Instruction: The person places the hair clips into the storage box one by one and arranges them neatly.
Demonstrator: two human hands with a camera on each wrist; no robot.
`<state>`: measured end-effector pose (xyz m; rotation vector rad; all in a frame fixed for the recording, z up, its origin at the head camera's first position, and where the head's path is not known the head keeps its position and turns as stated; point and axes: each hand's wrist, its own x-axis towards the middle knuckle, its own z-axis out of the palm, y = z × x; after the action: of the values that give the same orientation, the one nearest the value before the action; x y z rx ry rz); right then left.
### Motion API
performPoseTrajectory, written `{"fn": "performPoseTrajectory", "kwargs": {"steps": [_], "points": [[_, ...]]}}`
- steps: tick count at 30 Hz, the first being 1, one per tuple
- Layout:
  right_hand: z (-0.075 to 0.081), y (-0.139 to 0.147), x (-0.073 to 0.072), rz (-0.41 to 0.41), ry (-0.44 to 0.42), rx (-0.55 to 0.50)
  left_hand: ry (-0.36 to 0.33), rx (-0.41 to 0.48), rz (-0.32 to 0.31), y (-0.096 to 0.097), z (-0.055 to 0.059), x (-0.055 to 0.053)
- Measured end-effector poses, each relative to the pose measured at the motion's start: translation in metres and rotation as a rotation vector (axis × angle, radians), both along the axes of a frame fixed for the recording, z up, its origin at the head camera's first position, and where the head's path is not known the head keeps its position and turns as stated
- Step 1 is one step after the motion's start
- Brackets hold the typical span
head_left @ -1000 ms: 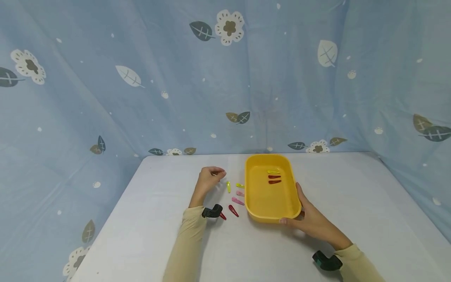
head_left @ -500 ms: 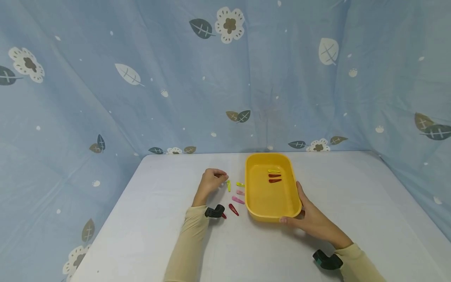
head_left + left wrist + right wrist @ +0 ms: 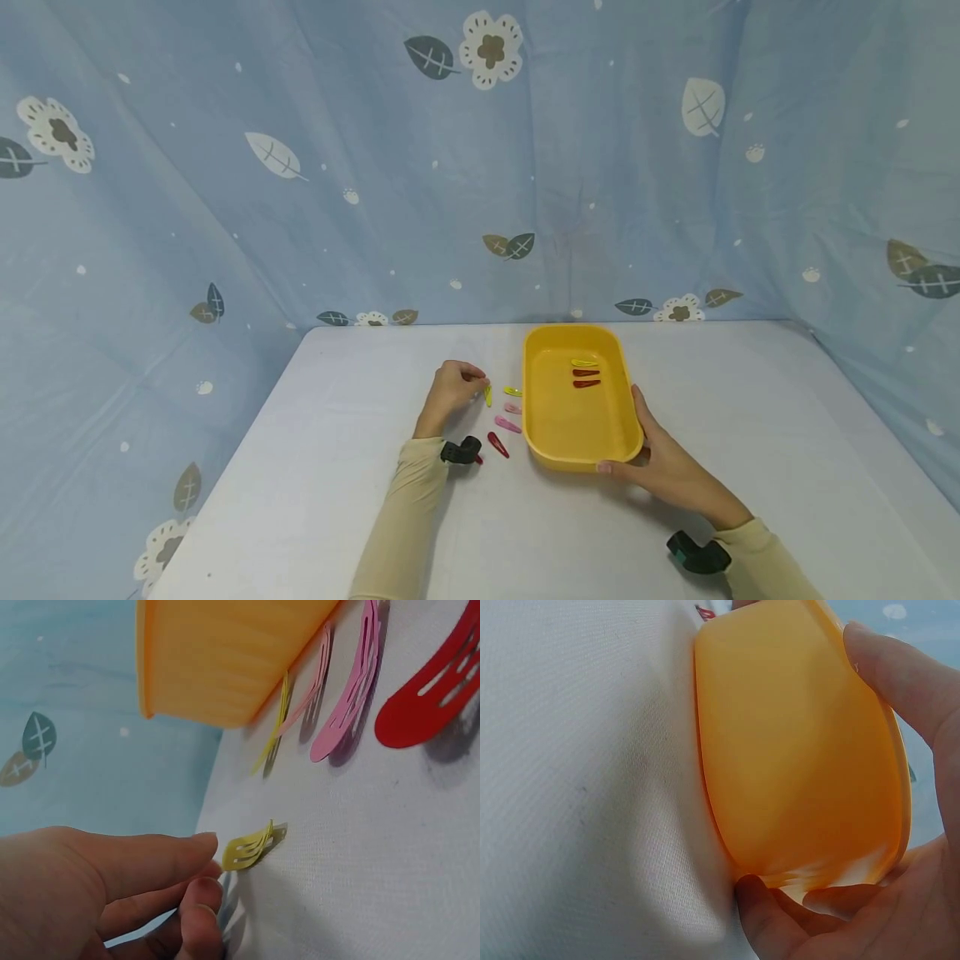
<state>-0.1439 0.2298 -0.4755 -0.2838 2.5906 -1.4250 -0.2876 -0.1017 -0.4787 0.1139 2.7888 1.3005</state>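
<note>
My left hand is over the table, thumb and fingertips right at one end of a yellow hair clip. In the left wrist view the clip's rounded end shows just past the fingertips. My right hand grips the near right corner of a yellow plastic tray, thumb along the rim and fingers lower on its side, as the right wrist view shows. Inside the tray lie a yellow clip and two red clips, side by side in a column.
Left of the tray lie another yellow clip, a pale pink clip, a pink clip and a red clip. One more red clip is partly hidden by the left wrist camera. A blue curtain hangs behind the table.
My left hand has moved right and slightly nearer, up to the end of the yellow hair clip. My right hand and the tray have stayed in place.
</note>
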Motion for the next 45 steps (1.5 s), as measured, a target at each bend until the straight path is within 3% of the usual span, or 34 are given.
{"fn": "performPoseTrajectory", "kwargs": {"steps": [21,45], "points": [[0.0003,-0.0002,-0.0008,0.026,0.017,-0.022,-0.015,-0.017,0.022,0.0003,0.0,0.0024],[-0.0017,-0.0011,-0.0005,-0.002,0.009,0.008,-0.047,-0.047,-0.001,0.0004,0.0015,0.0017]]}}
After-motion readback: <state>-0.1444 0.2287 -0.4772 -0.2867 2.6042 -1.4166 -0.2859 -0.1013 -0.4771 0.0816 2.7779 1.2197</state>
